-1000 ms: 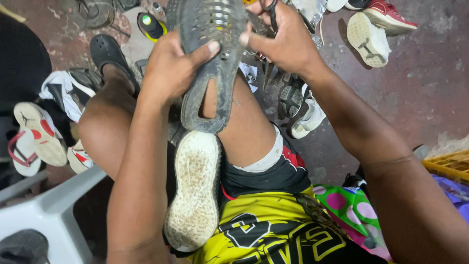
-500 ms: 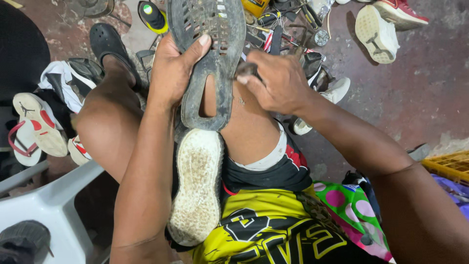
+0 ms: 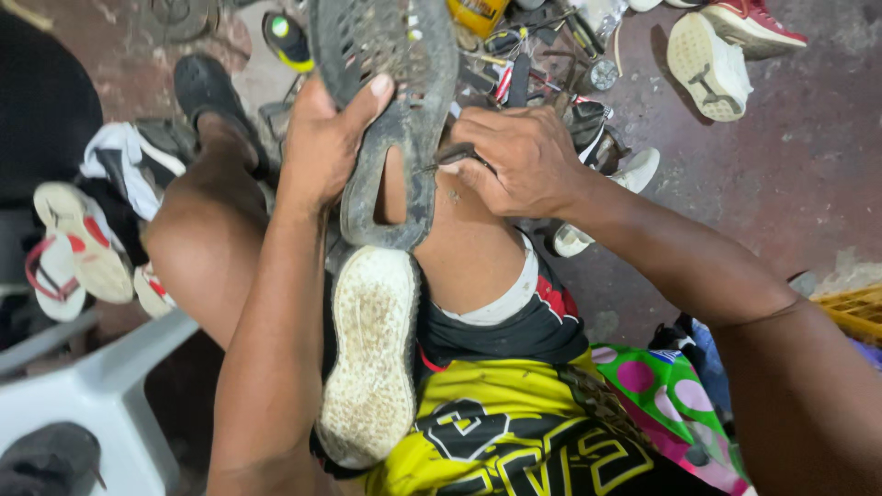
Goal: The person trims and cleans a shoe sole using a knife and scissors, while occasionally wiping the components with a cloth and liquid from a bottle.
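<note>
Above the raised knee [image 3: 459,248], the left hand [image 3: 322,147] clamps a dark, perforated rubber sole [image 3: 390,101], thumb pressed on its tread and fingers wrapped behind. The right hand [image 3: 519,161] is curled tight around a small metal tool [image 3: 450,156] whose tip meets the sole's edge beside a cut-out gap in the heel end. Judging from this, the work on the sole is under way rather than finished: the sole is loose in the hand, joined to no shoe. Below the knee a pale shoe [image 3: 367,358] lies sole-up in the lap. Beyond the knee, tools [image 3: 542,64] and white sneakers [image 3: 707,60] litter the floor. The tool's kind and working end are mostly hidden by fingers, and the sole's toe runs out of frame.
</note>
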